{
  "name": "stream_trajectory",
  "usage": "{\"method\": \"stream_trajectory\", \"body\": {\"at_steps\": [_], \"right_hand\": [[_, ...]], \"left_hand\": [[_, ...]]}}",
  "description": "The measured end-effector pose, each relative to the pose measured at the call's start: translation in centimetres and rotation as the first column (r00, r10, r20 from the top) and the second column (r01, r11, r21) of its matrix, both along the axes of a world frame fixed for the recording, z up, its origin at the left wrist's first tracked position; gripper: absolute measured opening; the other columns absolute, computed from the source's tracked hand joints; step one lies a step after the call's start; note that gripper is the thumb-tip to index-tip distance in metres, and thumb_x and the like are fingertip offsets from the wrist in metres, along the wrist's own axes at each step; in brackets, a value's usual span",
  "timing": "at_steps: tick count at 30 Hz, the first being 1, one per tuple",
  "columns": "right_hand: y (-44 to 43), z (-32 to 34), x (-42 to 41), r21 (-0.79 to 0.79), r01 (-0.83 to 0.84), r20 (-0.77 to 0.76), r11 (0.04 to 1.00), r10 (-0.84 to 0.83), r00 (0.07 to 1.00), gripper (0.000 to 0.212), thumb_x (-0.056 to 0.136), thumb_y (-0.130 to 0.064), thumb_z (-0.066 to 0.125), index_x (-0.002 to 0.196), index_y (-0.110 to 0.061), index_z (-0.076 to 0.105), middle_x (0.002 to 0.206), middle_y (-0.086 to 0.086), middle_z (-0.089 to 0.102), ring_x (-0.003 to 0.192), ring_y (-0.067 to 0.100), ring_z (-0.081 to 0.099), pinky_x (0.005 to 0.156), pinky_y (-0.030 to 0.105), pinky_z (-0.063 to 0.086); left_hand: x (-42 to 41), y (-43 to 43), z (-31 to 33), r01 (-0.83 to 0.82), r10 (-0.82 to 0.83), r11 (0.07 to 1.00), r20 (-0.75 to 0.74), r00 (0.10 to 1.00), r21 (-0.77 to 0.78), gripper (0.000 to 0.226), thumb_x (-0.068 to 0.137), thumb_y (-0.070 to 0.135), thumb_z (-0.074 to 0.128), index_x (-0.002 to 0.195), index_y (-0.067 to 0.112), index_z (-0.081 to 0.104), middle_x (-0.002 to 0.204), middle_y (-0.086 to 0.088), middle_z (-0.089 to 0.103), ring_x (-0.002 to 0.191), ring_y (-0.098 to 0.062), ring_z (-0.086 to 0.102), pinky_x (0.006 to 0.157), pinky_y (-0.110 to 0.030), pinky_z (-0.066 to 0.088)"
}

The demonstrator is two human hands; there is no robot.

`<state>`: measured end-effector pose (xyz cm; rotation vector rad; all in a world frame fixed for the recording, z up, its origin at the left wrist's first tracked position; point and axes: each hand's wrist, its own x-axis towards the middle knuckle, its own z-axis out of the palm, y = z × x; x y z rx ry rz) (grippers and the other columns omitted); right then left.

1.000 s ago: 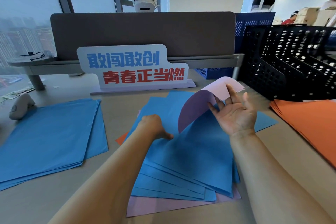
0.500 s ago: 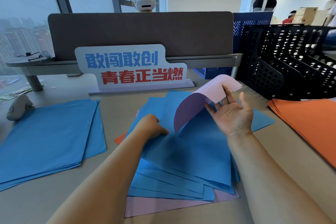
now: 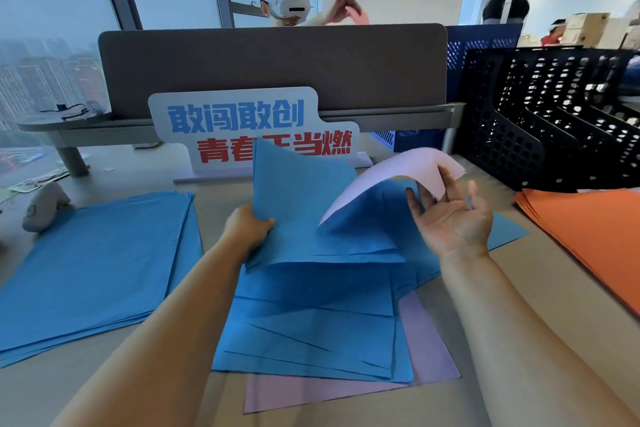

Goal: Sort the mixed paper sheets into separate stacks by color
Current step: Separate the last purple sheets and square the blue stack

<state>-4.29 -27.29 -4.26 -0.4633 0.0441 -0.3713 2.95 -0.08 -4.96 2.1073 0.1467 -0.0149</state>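
Note:
A mixed pile (image 3: 318, 333) of blue sheets over pink ones lies in the middle of the desk. My left hand (image 3: 247, 227) grips the left edge of a blue sheet (image 3: 298, 204) and holds it raised and tilted above the pile. My right hand (image 3: 450, 218) is palm up with straight fingers under a curled pink sheet (image 3: 401, 177), lifting its far end. A sorted blue stack (image 3: 90, 274) lies at the left. An orange stack (image 3: 595, 229) lies at the right.
A printed sign (image 3: 242, 121) stands behind the pile before a grey desk divider (image 3: 277, 66). Black perforated file racks (image 3: 554, 114) stand at the back right. A grey controller-like object (image 3: 45, 204) rests at the far left. A person with a headset (image 3: 287, 3) sits beyond the divider.
My left hand went from resting on the pile to gripping a blue sheet and lifting it up. My right hand kept the pink sheet raised, shifting slightly right.

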Motion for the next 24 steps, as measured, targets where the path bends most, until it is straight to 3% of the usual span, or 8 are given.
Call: {"method": "stream_trajectory", "body": {"at_steps": [3, 7, 12, 15, 18, 20, 22, 24], "right_hand": [[0.1, 0.0, 0.0, -0.008, 0.048, -0.142, 0.999, -0.049, 0.989, 0.034, 0.097, -0.035, 0.038, 0.096, -0.011, 0.062, 0.105, 0.007, 0.066, 0.087, 0.022, 0.065, 0.077, 0.031, 0.051], [0.6, 0.1, 0.0, -0.093, 0.065, -0.235, 0.994, -0.086, 0.968, 0.026, 0.096, -0.027, 0.043, 0.084, -0.013, 0.06, 0.08, 0.003, 0.064, 0.07, 0.017, 0.062, 0.054, 0.019, 0.053], [0.7, 0.5, -0.4, -0.06, 0.076, -0.168, 0.995, -0.085, 0.982, 0.029, 0.097, -0.025, 0.04, 0.083, -0.01, 0.06, 0.068, 0.003, 0.066, 0.059, 0.015, 0.063, 0.049, 0.018, 0.051], [0.8, 0.6, -0.5, -0.068, 0.062, -0.144, 0.996, -0.071, 0.987, 0.03, 0.098, -0.026, 0.04, 0.086, -0.011, 0.062, 0.071, 0.004, 0.068, 0.062, 0.016, 0.065, 0.051, 0.019, 0.052], [0.7, 0.5, -0.5, -0.052, 0.048, -0.135, 0.997, -0.055, 0.989, 0.03, 0.097, -0.028, 0.04, 0.09, -0.011, 0.063, 0.079, 0.005, 0.069, 0.063, 0.016, 0.067, 0.051, 0.02, 0.053], [0.6, 0.5, -0.5, -0.042, 0.041, -0.127, 0.998, -0.046, 0.991, 0.03, 0.097, -0.03, 0.04, 0.091, -0.011, 0.063, 0.08, 0.004, 0.068, 0.062, 0.015, 0.067, 0.051, 0.02, 0.052], [0.5, 0.4, -0.4, -0.033, 0.03, -0.118, 0.999, -0.034, 0.992, 0.029, 0.096, -0.031, 0.042, 0.093, -0.012, 0.062, 0.083, 0.003, 0.068, 0.062, 0.015, 0.068, 0.052, 0.019, 0.052], [0.4, 0.3, -0.3, -0.032, 0.014, -0.107, 0.999, -0.018, 0.994, 0.028, 0.095, -0.033, 0.043, 0.095, -0.012, 0.062, 0.088, 0.004, 0.068, 0.065, 0.015, 0.068, 0.053, 0.02, 0.052]], "left_hand": [[-0.2, 0.9, 0.1, 0.093, -0.079, 0.985, -0.1, 0.992, 0.145, 0.032, 0.088, 0.017, 0.061, 0.116, 0.001, 0.06, 0.115, -0.015, 0.063, 0.102, -0.032, 0.06, 0.09, -0.039, 0.048], [-0.6, 1.3, 0.4, 0.221, -0.193, 0.922, -0.117, 0.974, 0.318, 0.034, 0.089, 0.02, 0.06, 0.119, 0.004, 0.056, 0.116, -0.012, 0.061, 0.094, -0.024, 0.056, 0.084, -0.032, 0.044], [-0.9, 1.1, -0.1, 0.246, -0.247, 0.918, -0.036, 0.968, 0.311, 0.037, 0.089, 0.022, 0.06, 0.124, 0.01, 0.053, 0.118, -0.008, 0.062, 0.097, -0.023, 0.058, 0.084, -0.032, 0.046], [-1.1, 0.3, -0.3, 0.192, -0.232, 0.903, 0.058, 0.971, 0.385, 0.049, 0.088, 0.026, 0.062, 0.132, 0.013, 0.045, 0.125, -0.009, 0.057, 0.108, -0.026, 0.055, 0.086, -0.033, 0.045], [-1.4, -0.2, -0.3, 0.069, -0.258, 0.717, 0.172, 0.951, 0.694, 0.069, 0.084, 0.036, 0.065, 0.141, 0.017, 0.031, 0.14, -0.007, 0.039, 0.127, -0.029, 0.039, 0.101, -0.04, 0.039], [-2.1, -0.5, 0.3, 0.036, -0.38, 0.625, 0.264, 0.887, 0.78, 0.059, 0.084, 0.043, 0.064, 0.133, 0.019, 0.042, 0.135, -0.003, 0.042, 0.126, -0.023, 0.039, 0.103, -0.037, 0.038], [-3.2, -0.8, 1.0, 0.25, -0.597, 0.587, 0.204, 0.776, 0.77, 0.042, 0.079, 0.051, 0.065, 0.11, 0.023, 0.058, 0.112, 0.005, 0.054, 0.11, -0.013, 0.05, 0.096, -0.032, 0.044], [-4.8, -1.0, 1.3, 0.482, -0.737, 0.472, 0.03, 0.675, 0.738, 0.045, 0.069, 0.059, 0.071, 0.098, 0.027, 0.062, 0.1, 0.013, 0.055, 0.098, -0.007, 0.053, 0.09, -0.031, 0.046]]}}
